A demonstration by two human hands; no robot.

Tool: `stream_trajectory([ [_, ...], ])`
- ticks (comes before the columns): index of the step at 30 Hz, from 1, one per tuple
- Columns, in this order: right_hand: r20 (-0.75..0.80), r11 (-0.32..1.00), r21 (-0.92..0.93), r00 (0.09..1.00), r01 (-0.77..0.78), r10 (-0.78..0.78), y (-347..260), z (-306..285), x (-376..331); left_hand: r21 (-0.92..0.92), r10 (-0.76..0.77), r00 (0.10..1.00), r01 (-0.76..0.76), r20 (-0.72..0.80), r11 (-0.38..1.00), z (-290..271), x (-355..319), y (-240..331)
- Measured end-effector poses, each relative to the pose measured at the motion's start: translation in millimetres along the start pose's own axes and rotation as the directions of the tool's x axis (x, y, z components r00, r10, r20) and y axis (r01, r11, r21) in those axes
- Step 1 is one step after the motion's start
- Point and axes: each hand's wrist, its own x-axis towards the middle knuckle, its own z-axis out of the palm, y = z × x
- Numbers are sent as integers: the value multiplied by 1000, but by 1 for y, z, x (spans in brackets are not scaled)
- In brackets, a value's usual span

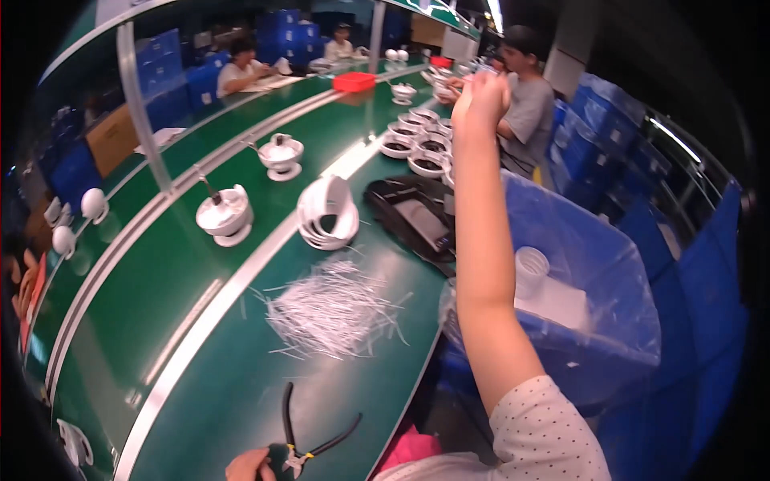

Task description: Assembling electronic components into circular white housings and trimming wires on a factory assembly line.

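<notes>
My right arm stretches far forward along the bench's right side. My right hand (pixel 481 100) is raised at its far end, fingers drawn together; whatever they may hold is hidden. Only part of my left hand (pixel 250 465) shows at the lower edge, its fingers bent and mostly cut off. Right beside it lies a pair of cutting pliers (pixel 297 458) with black handles spread apart. Beyond the pliers is a loose heap of thin white strips (pixel 333 311). Farther on stands a stack of white rings (pixel 327 215), next to a black bag-like thing (pixel 405 210).
White bowl-shaped assemblies (pixel 224 215) stand on the green conveyor (pixel 160 301). Several white cups with dark insides (pixel 429 163) crowd the bench near my forearm. A plastic-lined blue bin (pixel 626 297) is at the right. A co-worker (pixel 529 104) stands ahead; others sit across the line.
</notes>
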Motion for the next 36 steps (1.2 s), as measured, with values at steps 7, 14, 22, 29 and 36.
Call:
stream_trajectory([
  [7, 717, 233, -488, 539, 841, -442, -139, -52, 200, 2, -70, 994, 70, 81, 998, 17, 10, 11],
  [14, -133, -458, -329, 439, 826, 888, -193, -304, 155, 14, -208, 978, 208, 22, 978, 22, 17, 4],
  [22, 274, 331, -422, -230, 844, 934, 88, -292, -14, 34, 67, 950, -81, 305, 996, 53, 63, 27],
  [29, 803, 757, -313, -266, 574, 534, 151, -125, -108, -50, 182, 982, -180, 56, 982, 81, 45, 42],
  [36, 890, 711, -413, 85, 570, 449, 80, -97, -26, -107, 273, 961, -266, 55, 958, 81, 51, 27],
])
